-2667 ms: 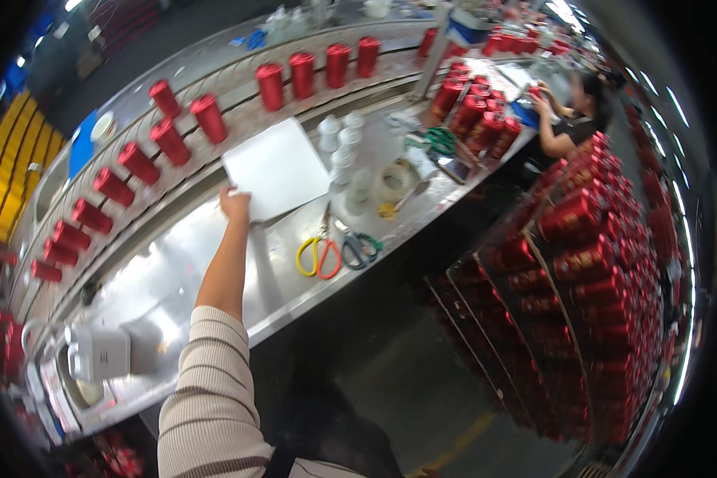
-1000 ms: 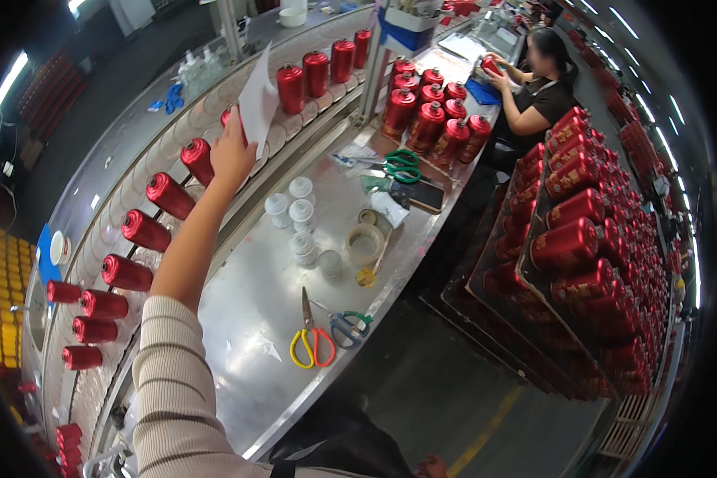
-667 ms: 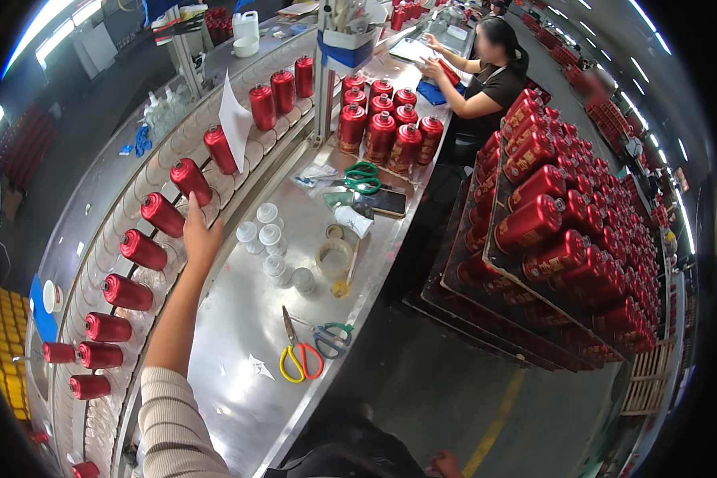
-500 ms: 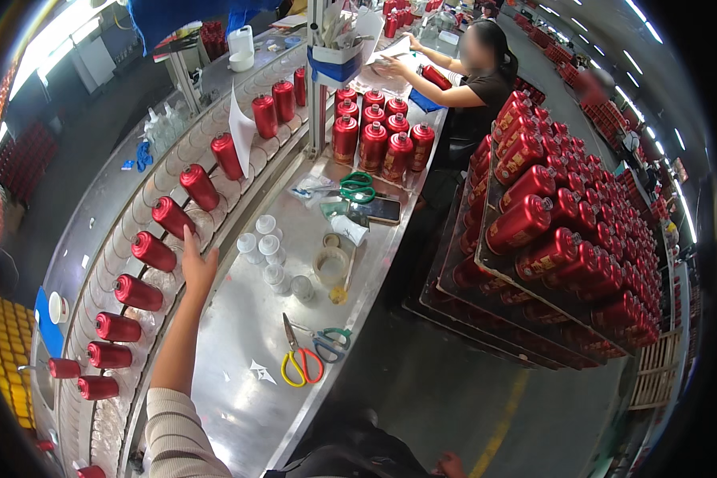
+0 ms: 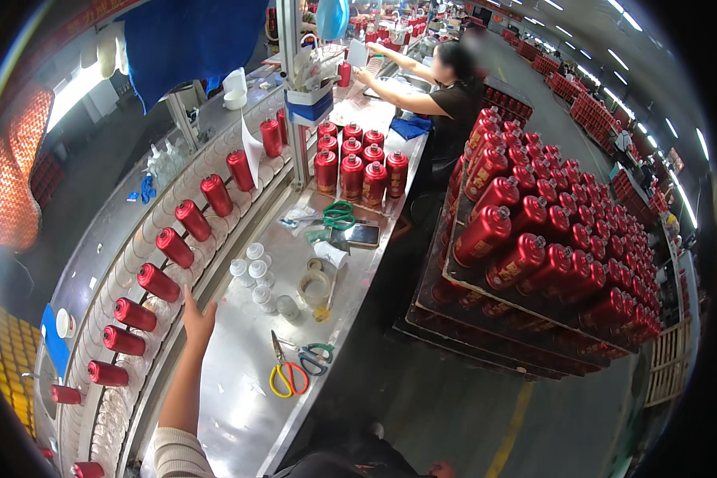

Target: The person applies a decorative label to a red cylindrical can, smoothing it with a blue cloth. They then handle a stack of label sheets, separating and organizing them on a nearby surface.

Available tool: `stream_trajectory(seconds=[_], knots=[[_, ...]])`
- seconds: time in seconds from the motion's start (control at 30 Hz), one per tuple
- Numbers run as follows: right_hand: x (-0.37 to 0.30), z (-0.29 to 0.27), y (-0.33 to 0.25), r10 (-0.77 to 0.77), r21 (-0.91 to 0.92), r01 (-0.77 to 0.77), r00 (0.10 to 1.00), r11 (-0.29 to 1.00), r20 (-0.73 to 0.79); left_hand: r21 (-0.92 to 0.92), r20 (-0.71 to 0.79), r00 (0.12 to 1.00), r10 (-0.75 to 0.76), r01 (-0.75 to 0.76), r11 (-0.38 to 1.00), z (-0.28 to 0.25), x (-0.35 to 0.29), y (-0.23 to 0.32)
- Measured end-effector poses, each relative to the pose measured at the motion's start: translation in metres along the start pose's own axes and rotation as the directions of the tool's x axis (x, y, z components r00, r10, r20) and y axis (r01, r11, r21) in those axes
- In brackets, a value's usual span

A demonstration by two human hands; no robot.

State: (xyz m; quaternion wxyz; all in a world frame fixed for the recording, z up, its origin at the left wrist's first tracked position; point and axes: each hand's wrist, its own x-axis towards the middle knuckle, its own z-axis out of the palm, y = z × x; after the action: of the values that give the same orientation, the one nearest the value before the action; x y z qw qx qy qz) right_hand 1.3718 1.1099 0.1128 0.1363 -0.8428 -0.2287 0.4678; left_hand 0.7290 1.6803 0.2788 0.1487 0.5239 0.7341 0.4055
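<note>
My left hand (image 5: 198,319) is over the seam between the conveyor and the metal worktop, its fingers apart and nothing in them. Closest to its fingertips is a red bottle (image 5: 158,282), with a small gap between. That bottle is one of a curved row of red bottles on the conveyor (image 5: 139,406), which has clear round holders. At the bottom edge only a small, blurred part of my right hand (image 5: 442,470) shows; its fingers cannot be made out. Beside my left forearm lie scissors with red and yellow handles (image 5: 288,376) and a teal-handled pair (image 5: 317,360).
White-capped small bottles (image 5: 256,269), tape rolls (image 5: 315,285), green-handled scissors (image 5: 338,215) and a phone (image 5: 362,234) lie on the worktop. More red bottles (image 5: 351,177) stand beyond, near a co-worker (image 5: 446,103). Stacked boards of red bottles (image 5: 526,263) rise to the right.
The whole view has shifted with my head. My left hand has drawn back toward me along the conveyor, from beside one red bottle to beside a nearer one.
</note>
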Motion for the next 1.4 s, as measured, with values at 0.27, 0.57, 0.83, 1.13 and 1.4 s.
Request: stream_trajectory(seconds=[0.27, 0.57, 0.83, 1.13, 1.4], knots=[[0.032, -0.016, 0.012, 0.074, -0.118, -0.072, 0.997, 0.990, 0.009, -0.028, 0.013, 0.999, 0.036, -0.035, 0.999, -0.046, -0.073, 0.059], [0.096, -0.086, 0.085, -0.193, -0.312, 0.210, 0.978, 0.927, 0.085, -0.228, -0.054, 0.981, -0.185, 0.168, 0.959, -0.137, -0.232, 0.058], [0.047, -0.156, -0.050, 0.007, -0.134, 0.011, 0.991, 0.991, 0.136, -0.389, -0.130, 0.920, -0.369, 0.295, 0.873, -0.192, -0.390, 0.088], [0.017, -0.083, -0.129, -0.229, -0.569, 0.284, 0.959, 0.771, 0.168, -0.674, 0.041, 0.826, -0.563, 0.438, 0.594, -0.215, -0.600, 0.119], [-0.094, 0.071, -0.175, -0.230, -0.544, 0.624, 0.749, 0.561, 0.621, -0.726, -0.211, 0.537, -0.817, 0.473, 0.499, -0.301, -0.789, 0.044]])
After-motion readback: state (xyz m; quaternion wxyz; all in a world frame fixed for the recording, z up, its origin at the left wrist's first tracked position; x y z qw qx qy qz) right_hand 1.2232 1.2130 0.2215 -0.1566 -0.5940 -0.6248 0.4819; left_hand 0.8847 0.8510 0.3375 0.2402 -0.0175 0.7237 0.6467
